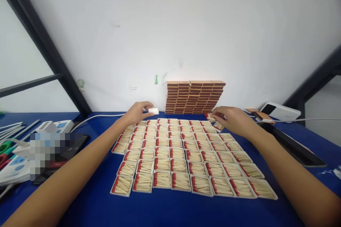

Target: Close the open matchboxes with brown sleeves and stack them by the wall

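My left hand (137,112) pinches a small white matchbox tray (153,111) between thumb and fingers, just above the back row of trays. My right hand (233,120) is at the back right, its fingers closed on red-headed matches (209,116) beside the matchbox stack. How many matches it holds is hidden. Between my arms, many white matchbox trays (178,165) lie in close rows on the blue table (170,211), each filled with red-headed matches. One filled tray (218,126) sits at an angle under my right hand.
A tall stack of brown matchboxes (194,97) stands against the white wall (186,25). To the right lie a white power bank (285,111), a few matchbox covers (263,116) and a dark tablet (293,145). Power strips (20,166), cables and scissors handles (5,147) crowd the left.
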The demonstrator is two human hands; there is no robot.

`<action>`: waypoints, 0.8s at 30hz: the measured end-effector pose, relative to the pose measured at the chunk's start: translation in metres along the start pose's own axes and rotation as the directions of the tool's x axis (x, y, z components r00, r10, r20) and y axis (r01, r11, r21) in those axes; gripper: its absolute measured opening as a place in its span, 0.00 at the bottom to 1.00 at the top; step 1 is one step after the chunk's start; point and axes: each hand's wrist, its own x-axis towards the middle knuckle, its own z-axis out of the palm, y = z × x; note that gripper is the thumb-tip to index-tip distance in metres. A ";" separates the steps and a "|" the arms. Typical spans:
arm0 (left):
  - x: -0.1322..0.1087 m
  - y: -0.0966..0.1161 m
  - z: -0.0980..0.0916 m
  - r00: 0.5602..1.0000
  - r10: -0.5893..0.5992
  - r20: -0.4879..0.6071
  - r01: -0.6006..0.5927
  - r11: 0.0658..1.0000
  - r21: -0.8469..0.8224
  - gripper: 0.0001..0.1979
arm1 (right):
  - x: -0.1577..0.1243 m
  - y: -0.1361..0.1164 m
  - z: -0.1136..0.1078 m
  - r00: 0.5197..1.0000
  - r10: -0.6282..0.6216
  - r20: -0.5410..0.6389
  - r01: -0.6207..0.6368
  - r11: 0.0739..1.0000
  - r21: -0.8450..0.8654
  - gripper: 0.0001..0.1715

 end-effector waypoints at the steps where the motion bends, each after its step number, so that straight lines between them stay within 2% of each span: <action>1: 0.006 -0.004 0.006 1.000 0.004 0.023 -0.004 1.000 0.003 0.21 | -0.001 0.012 0.003 0.999 0.042 0.034 -0.042 0.999 -0.016 0.15; 6: 0.022 -0.012 0.028 0.996 0.030 0.082 -0.031 0.999 0.009 0.20 | -0.006 0.046 0.010 0.984 0.131 0.118 -0.129 0.991 -0.026 0.11; 9: 0.026 -0.011 0.032 0.996 0.022 0.088 -0.023 1.000 0.010 0.20 | -0.013 0.063 0.010 0.973 0.163 0.166 -0.169 0.986 0.019 0.16; 12: 0.022 -0.007 0.028 0.998 0.038 0.052 -0.042 0.997 0.063 0.20 | -0.021 0.075 0.008 0.965 0.100 0.242 -0.136 0.981 0.137 0.23; 15: 0.003 0.000 0.013 0.999 0.040 -0.011 -0.039 0.991 0.132 0.21 | -0.026 0.075 0.006 0.963 0.000 0.269 -0.071 0.964 0.255 0.27; 18: -0.026 0.004 -0.005 0.998 -0.012 -0.065 0.023 0.985 0.173 0.23 | -0.026 0.068 0.006 0.946 -0.050 0.321 -0.058 0.946 0.318 0.27; 21: -0.058 0.004 -0.017 0.996 -0.025 -0.090 0.045 0.973 0.225 0.25 | -0.025 0.065 0.008 0.930 -0.028 0.366 -0.094 0.946 0.311 0.25; 24: -0.081 0.005 -0.023 0.995 -0.046 -0.090 0.068 0.965 0.254 0.25 | -0.025 0.068 0.011 0.924 0.040 0.380 -0.154 0.949 0.276 0.31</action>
